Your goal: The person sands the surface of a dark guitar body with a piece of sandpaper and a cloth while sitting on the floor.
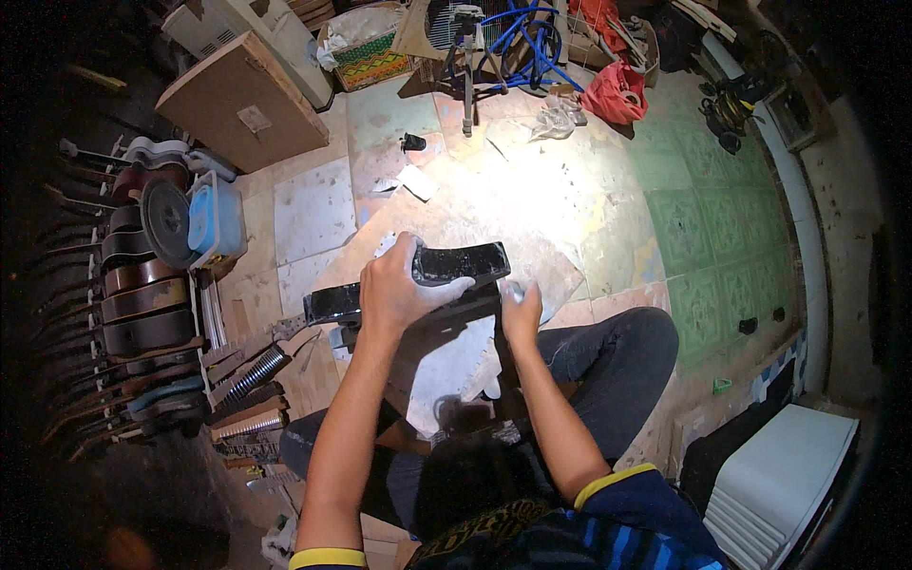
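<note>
My left hand (399, 290) grips a glossy black, dust-smudged object (459, 261), its pale, powdered thumb lying along the front edge. Part of a black, bar-like section (331, 304) reaches out to the left beyond this hand. Just below the object's right end is my right hand (520, 309), fingers curled closed and powdered, beside a dark edge; what they hold is hidden. Under both hands lie a worn board (551, 275) and a pale, ragged-edged sheet (437, 370), between my bent legs.
Guitars (133, 285) line the left, beside a plastic bin (224, 227), saws and rasp-like tools (252, 380). A cardboard panel (218, 100), blue hose (527, 47), red bag (613, 95) and small dark cylinder (412, 142) are farther back. A white appliance (774, 475) stands at lower right.
</note>
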The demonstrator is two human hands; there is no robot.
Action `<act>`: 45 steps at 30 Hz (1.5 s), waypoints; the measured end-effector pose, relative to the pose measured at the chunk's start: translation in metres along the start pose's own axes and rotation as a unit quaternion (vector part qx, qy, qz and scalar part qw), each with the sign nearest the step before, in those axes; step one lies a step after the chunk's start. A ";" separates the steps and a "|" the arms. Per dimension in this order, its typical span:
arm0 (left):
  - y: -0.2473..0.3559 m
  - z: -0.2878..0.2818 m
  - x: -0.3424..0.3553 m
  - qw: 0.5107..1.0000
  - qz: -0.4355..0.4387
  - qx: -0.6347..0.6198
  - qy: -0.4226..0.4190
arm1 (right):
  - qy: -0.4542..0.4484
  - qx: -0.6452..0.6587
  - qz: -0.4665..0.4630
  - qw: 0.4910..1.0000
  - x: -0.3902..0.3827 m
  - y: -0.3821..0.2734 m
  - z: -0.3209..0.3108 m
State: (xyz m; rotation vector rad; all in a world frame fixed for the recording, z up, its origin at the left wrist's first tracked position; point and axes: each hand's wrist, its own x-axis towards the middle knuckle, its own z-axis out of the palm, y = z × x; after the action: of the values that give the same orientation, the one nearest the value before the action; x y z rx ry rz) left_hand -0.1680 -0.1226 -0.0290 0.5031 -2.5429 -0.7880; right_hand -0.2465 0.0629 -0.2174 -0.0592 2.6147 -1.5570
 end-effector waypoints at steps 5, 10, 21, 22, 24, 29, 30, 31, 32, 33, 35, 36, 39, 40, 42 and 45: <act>-0.001 0.004 -0.001 1.000 -0.003 -0.004 0.002 | -0.014 0.037 0.025 0.999 0.008 0.006 0.001; 0.002 0.004 -0.004 1.000 0.001 -0.009 0.006 | 0.002 0.041 0.036 0.999 0.009 0.001 -0.002; 0.000 0.009 -0.008 0.999 0.034 -0.009 0.021 | -0.072 0.186 0.184 0.962 0.017 0.015 -0.002; 0.000 0.007 -0.008 0.999 0.035 -0.005 0.026 | -0.047 0.120 0.127 0.983 0.005 0.018 -0.002; -0.002 0.005 -0.013 1.000 0.017 0.020 0.013 | -0.019 0.073 0.030 0.997 -0.015 0.008 -0.007; 0.001 0.006 -0.010 1.000 0.024 0.000 0.017 | -0.003 -0.011 -0.017 1.000 0.015 -0.012 -0.004; 0.000 0.007 -0.011 1.000 0.025 -0.005 0.016 | -0.015 -0.007 -0.026 1.000 0.003 -0.008 -0.009; -0.001 0.006 -0.010 0.999 0.027 -0.004 0.019 | -0.023 0.000 -0.039 0.999 -0.005 -0.007 -0.012; -0.001 0.004 -0.012 1.000 0.027 0.005 0.013 | -0.029 -0.002 -0.019 0.999 -0.011 -0.006 -0.014; -0.002 0.003 -0.011 1.000 0.027 0.014 0.007 | -0.028 0.001 -0.022 0.999 -0.004 -0.007 -0.009; 0.000 0.007 -0.010 1.000 0.019 -0.001 0.003 | 0.001 -0.029 -0.108 0.994 0.012 -0.007 -0.006; -0.001 0.011 -0.007 0.999 0.033 -0.010 0.011 | 0.035 -0.077 -0.122 0.989 0.022 -0.007 -0.001; -0.002 0.005 -0.010 1.000 0.022 0.003 0.015 | -0.041 0.026 0.000 0.999 -0.001 -0.008 -0.008; 0.000 0.005 -0.010 1.000 0.021 0.004 0.010 | -0.042 0.012 0.024 0.999 -0.009 -0.007 -0.012; 0.001 0.004 -0.007 1.000 0.016 0.005 0.012 | -0.019 0.005 -0.030 0.999 0.006 -0.009 -0.006; -0.004 0.010 -0.005 0.999 0.029 -0.015 0.022 | 0.000 -0.034 -0.039 0.999 0.013 -0.010 -0.006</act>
State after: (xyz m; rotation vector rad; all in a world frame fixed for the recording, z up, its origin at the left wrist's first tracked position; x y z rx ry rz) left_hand -0.1680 -0.1187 -0.0404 0.4297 -2.4901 -0.7831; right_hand -0.2601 0.0620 -0.2069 -0.1693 2.6956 -1.4923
